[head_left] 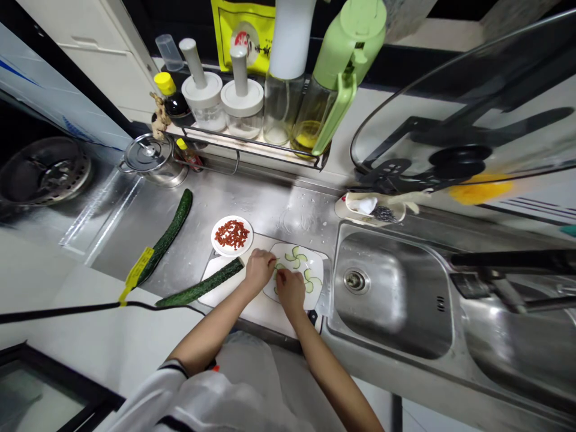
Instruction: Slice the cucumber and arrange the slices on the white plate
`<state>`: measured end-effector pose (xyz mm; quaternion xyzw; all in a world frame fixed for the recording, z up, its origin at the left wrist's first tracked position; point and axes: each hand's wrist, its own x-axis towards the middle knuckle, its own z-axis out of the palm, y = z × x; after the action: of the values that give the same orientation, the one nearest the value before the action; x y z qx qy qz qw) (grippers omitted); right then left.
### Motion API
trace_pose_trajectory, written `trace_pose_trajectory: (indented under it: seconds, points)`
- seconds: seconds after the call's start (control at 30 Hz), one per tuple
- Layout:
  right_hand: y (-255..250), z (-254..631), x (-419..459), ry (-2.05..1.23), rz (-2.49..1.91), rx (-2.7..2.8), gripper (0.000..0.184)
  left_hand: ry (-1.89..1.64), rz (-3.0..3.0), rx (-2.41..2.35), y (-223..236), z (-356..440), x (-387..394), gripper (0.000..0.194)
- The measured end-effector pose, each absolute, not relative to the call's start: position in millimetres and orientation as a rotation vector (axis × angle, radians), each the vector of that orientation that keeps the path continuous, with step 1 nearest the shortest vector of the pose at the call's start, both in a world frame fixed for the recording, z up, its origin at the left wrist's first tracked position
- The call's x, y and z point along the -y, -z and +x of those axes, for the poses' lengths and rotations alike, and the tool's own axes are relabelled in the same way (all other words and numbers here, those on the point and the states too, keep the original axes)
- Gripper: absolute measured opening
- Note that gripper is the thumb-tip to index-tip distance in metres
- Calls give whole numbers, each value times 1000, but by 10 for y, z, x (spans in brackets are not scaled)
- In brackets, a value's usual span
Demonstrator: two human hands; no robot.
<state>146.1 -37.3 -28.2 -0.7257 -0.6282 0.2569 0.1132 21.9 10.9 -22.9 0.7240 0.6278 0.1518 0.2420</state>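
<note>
My left hand [260, 270] reaches over the left edge of a white plate [318, 264], its fingers pinched together. Close beside it, my right hand [291, 291] is over the same plate, fingertips also pinched. Whatever lies between the fingers is too small to make out. Thin curved cucumber slices [296, 258] lie on the plate in pinwheel shapes; one group is partly hidden by my hands. Left of the plate, a cut cucumber [202, 288] rests across a cutting board [252, 309]. Behind it sits a small white dish [216, 245] of red goji berries [232, 234].
A whole cucumber [173, 231] with yellow tape lies at left, near a lidded steel pot [155, 162]. A double sink [391, 294] is to the right. Jars and an oil bottle [330, 78] stand on a rack [252, 141] at the back. A knife handle [312, 315] shows beside the plate.
</note>
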Motion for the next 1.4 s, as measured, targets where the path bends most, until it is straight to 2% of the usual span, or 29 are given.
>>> trace_pose_trajectory:
  seconds: [0.37, 0.9, 1.07, 1.2, 1.4]
  points:
    - [291, 1450, 387, -616, -2103, 1951, 16, -455, 2007, -1769, 286, 230, -76, 11]
    - [252, 1479, 379, -611, -2048, 1984, 18, -510, 1958, -1745, 189, 162, -67, 15]
    - [206, 1569, 444, -643, -1999, 1938, 21, -583, 1795, -2002, 67, -177, -82, 21]
    - [197, 1624, 507, -681, -1966, 1895, 21, -485, 1671, -2254, 53, -480, -109, 23]
    - [181, 1625, 562, -697, -1920, 1908, 22, -400, 1653, -2324, 143, -585, -185, 26]
